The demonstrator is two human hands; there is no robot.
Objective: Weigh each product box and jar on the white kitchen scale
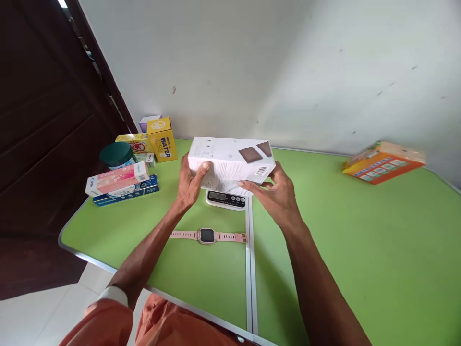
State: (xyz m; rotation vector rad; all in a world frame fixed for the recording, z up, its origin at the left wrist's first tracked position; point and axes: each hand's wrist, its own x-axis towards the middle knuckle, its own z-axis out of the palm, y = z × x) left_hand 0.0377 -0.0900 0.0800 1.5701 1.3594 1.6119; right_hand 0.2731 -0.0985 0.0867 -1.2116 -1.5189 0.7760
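Observation:
Between my two hands is a white cardboard box [226,166] with small print, a barcode and dark brown squares on it. My left hand [192,180] grips its left end, thumb on the near face. At the right end, my right hand [277,194] holds the lower corner with the thumb in front. The box is over a small kitchen scale [226,199], whose display and buttons show below it; the rest of the scale is hidden. Nearer to me, a pink smartwatch [207,235] lies stretched out flat on the green table [201,278].
On the left stand a yellow box [162,139], a green-lidded jar [117,154], and a pink box [118,179] on a blue box [126,192]. An orange pack [383,163] is at the far right. A white wall rises behind; a metal seam [250,269] crosses the table.

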